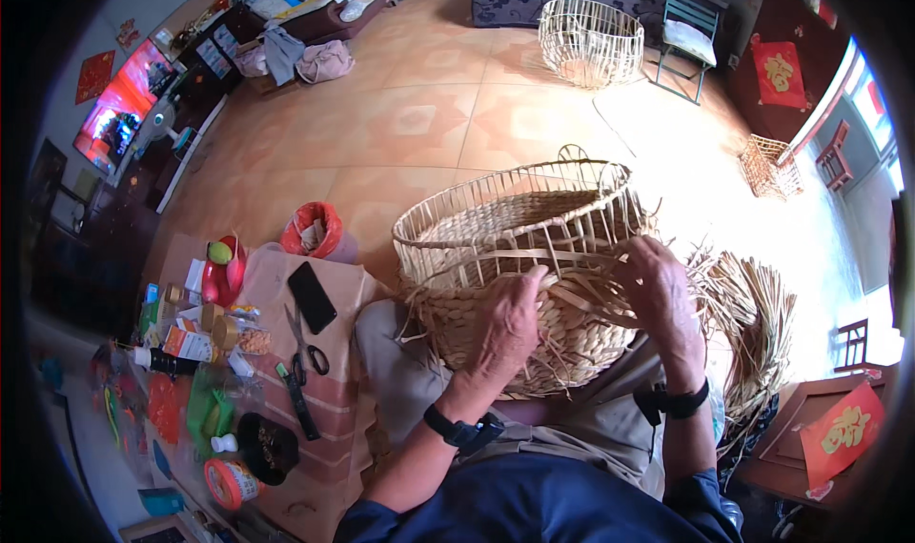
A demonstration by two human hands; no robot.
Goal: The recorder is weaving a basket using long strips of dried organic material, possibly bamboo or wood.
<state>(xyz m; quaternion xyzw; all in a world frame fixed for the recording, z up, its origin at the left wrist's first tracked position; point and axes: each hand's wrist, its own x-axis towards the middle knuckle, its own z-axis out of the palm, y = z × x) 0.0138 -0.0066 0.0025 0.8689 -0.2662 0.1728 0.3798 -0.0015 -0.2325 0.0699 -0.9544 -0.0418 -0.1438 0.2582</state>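
A half-woven straw basket (477, 300) rests tilted on my lap, its lower wall densely plaited and its upper stakes bare beneath a round rim. At the front wall my left hand (505, 326) is closed, thumb and fingers pinching a flat straw strand (538, 255). My right hand (658, 291) is curled round loose strands at the basket's right side, just below the rim. Its fingertips are partly hidden. Loose straw ends stick out between both hands. A thick bundle of dry straw (758, 319) lies beside my right forearm.
On the low table at left lie scissors (307, 348), a black phone (313, 293), a knife (298, 402), bottles and packets. A red-lined bin (315, 229) stands beyond it. Farther off are an unwoven basket frame (591, 43), a folding chair (686, 43) and another basket (770, 167).
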